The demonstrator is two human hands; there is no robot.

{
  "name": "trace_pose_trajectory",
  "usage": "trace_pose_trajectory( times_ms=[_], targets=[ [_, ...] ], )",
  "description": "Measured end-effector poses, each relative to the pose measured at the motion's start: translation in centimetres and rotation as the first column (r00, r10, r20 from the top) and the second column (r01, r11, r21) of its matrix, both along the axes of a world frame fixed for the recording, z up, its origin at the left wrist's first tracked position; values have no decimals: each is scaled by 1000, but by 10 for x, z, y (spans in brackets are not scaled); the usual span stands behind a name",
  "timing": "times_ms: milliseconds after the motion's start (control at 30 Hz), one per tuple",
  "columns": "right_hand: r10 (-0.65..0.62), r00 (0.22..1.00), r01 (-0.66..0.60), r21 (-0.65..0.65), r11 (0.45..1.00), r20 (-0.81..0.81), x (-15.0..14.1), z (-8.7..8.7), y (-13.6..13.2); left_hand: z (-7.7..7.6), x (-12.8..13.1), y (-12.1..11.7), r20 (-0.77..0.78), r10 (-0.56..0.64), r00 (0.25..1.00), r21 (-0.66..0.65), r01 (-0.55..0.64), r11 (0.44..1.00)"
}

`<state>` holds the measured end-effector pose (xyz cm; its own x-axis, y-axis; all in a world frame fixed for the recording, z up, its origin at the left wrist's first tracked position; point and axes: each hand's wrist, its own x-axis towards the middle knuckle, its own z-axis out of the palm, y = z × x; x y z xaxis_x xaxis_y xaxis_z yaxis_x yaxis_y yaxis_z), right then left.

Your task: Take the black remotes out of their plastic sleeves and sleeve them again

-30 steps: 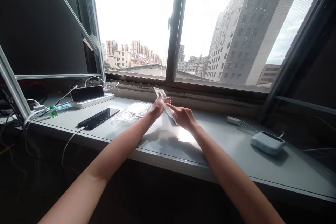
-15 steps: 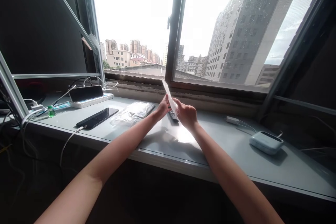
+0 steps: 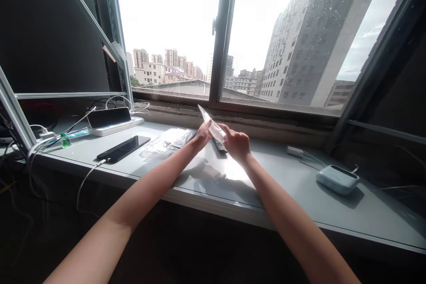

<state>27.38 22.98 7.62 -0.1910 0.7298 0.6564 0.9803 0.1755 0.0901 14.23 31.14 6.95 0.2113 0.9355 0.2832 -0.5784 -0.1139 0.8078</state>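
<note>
Both bare hands are out over the middle of the surface [image 3: 282, 186], beneath the window [image 3: 166, 22]. A thin whitish plastic bag [image 3: 217, 131] is held between them above the surface, tilted, its upper end rising to a point toward the window frame.

Left hand [image 3: 202, 135]: at the bag's left side, thumb up against the plastic. Fingers appear to pinch the bag; those behind it are largely hidden.

Right hand [image 3: 237, 143]: at the bag's lower right end, back of the hand up. Fingers bent in and pinching the plastic near its edge; exact placement of the tips cannot be told.

Just below the bag, between the hands: a dark remote control [image 3: 220, 146] with small keys, partly covered. Whether the right hand touches it cannot be told.

Left of the left hand: a crumpled pile of clear wrappers [image 3: 168, 143] lying on the surface. Further left, a black phone [image 3: 124, 149] lies flat, a white cable [image 3: 87, 179] plugged into its near end. Behind it, a second phone [image 3: 109, 118] is propped on edge on a white power strip [image 3: 135, 122]. A small green bottle [image 3: 65, 140] is near the strip.

Right side, well apart from the hands: a pale blue rounded device [image 3: 337, 180] and a white adapter [image 3: 294, 151].
</note>
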Motion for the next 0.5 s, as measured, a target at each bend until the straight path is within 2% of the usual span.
trace_pose_trajectory(
  times_ms=[200, 333, 500],
  targets=[
    [1, 1000, 0, -28, 1000, 15, 0, 0, 0, -2, 1, 2, 8, 5, 1000, -27, -5, 1000],
    [67, 996, -63, -84, 994, 51, -1, 1, -2, -1, -7, 11, 35, 143, 989, -91, -139, 986],
    [142, 990, -139, -149, 979, 7, -2, -1, -4, -2, -31, 36, 95, 332, 939, -235, -303, 924]
  ],
)
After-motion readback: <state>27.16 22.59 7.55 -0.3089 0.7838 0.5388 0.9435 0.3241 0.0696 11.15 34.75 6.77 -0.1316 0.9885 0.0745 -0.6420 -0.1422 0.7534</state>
